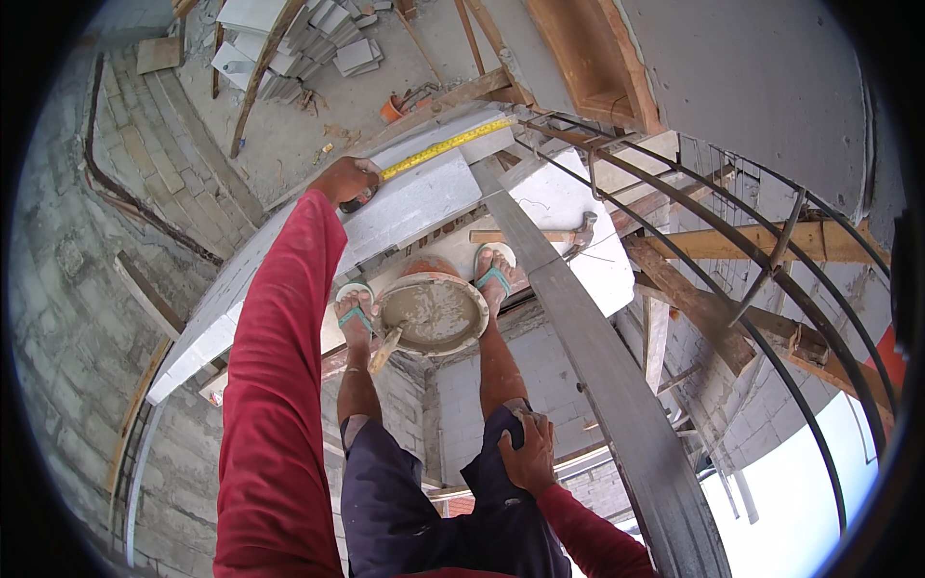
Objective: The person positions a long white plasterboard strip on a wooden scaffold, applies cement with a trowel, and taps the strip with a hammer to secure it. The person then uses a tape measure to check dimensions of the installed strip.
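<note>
My left hand (344,180) is closed around the dark case of a tape measure (445,146). Its yellow blade stretches away to the right along the top of a row of white blocks (414,197). My right hand (529,453) rests on my right knee, fingers apart, with nothing in it. A bucket (431,313) of wet grey mortar stands between my sandalled feet, and a wooden handle (385,351) leans at its rim. Beyond my right foot lies a hammer (576,237) with a wooden handle.
A long grey beam (588,332) runs past my right side. Curved dark steel bars (761,255) and wooden planks (699,303) crowd the right, with an open drop below. Stacked white blocks (323,43) and an orange bucket (391,108) sit on the floor lower down, far off.
</note>
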Tool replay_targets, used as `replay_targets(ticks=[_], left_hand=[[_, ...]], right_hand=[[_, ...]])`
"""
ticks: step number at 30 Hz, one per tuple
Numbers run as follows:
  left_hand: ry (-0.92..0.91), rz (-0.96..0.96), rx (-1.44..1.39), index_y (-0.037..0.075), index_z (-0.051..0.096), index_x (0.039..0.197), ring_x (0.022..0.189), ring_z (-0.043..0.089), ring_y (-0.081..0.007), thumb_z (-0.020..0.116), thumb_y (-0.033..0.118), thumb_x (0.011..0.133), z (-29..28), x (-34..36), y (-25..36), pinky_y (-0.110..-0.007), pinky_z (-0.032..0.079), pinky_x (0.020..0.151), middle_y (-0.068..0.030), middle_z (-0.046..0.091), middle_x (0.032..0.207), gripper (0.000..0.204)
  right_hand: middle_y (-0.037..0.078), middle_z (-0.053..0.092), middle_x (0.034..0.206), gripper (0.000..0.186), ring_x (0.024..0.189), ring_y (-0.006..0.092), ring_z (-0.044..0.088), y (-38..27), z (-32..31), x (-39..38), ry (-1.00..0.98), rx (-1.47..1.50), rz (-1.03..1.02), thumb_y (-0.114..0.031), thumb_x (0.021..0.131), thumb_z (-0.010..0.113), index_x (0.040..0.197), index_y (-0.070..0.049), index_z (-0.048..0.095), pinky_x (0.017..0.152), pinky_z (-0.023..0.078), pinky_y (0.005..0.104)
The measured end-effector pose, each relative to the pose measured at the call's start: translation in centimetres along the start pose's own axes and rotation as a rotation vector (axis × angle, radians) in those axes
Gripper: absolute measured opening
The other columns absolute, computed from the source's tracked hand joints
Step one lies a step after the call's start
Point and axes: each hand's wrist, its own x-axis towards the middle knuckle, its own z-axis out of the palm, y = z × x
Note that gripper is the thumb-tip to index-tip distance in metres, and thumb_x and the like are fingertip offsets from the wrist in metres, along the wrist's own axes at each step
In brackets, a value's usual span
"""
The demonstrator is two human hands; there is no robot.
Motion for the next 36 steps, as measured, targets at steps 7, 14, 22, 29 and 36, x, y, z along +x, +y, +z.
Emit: replay_targets(ticks=[7,14,22,29,36], left_hand=[[-0.007,0.044,-0.035,0.01,0.082,0.107,0.067,0.062,-0.0096,0.075,0.021,0.097,-0.1,0.4,-0.9,-0.031,0.05,0.067,0.0005,0.074,0.086,0.017],[0.005,-0.001,-0.041,0.009,0.082,0.105,0.066,0.061,-0.0099,0.074,0.019,0.096,0.0,-0.1,-0.3,-0.031,0.05,0.067,-0.0004,0.073,0.084,0.015],[0.017,0.013,-0.058,0.008,0.082,0.103,0.066,0.061,-0.0107,0.074,0.018,0.095,0.0,-1.1,0.5,-0.03,0.051,0.067,-0.0012,0.073,0.084,0.015],[0.01,0.008,-0.063,0.008,0.082,0.102,0.064,0.062,-0.0105,0.073,0.017,0.095,0.0,-0.9,0.4,-0.03,0.051,0.066,-0.0002,0.073,0.082,0.014],[0.008,0.038,-0.049,0.007,0.081,0.102,0.065,0.062,-0.0106,0.074,0.017,0.094,-0.1,-1.2,0.5,-0.03,0.051,0.066,-0.0004,0.072,0.081,0.014]], right_hand=[[0.028,0.06,0.125,0.05,0.118,0.049,0.055,-0.3,0.0,0.0,-0.007,0.019,0.02,-0.025,0.092,0.07,0.13,0.006,0.063,0.106,0.045,0.0574],[0.028,0.06,0.125,0.048,0.118,0.0485,0.055,-0.9,-0.4,0.1,-0.011,0.061,0.032,-0.024,0.092,0.071,0.129,0.006,0.064,0.105,0.046,0.0571],[0.027,0.06,0.127,0.05,0.119,0.0479,0.056,-0.3,-0.3,0.1,-0.019,0.035,0.0,-0.024,0.092,0.071,0.132,0.004,0.064,0.106,0.045,0.0566],[0.026,0.061,0.126,0.049,0.119,0.0473,0.056,0.4,0.4,-0.1,0.033,-0.037,-0.038,-0.023,0.091,0.072,0.132,0.004,0.064,0.106,0.046,0.0556],[0.026,0.061,0.124,0.048,0.117,0.0473,0.056,0.6,0.9,-0.2,0.033,-0.076,-0.01,-0.023,0.092,0.071,0.13,0.004,0.064,0.105,0.046,0.056]])
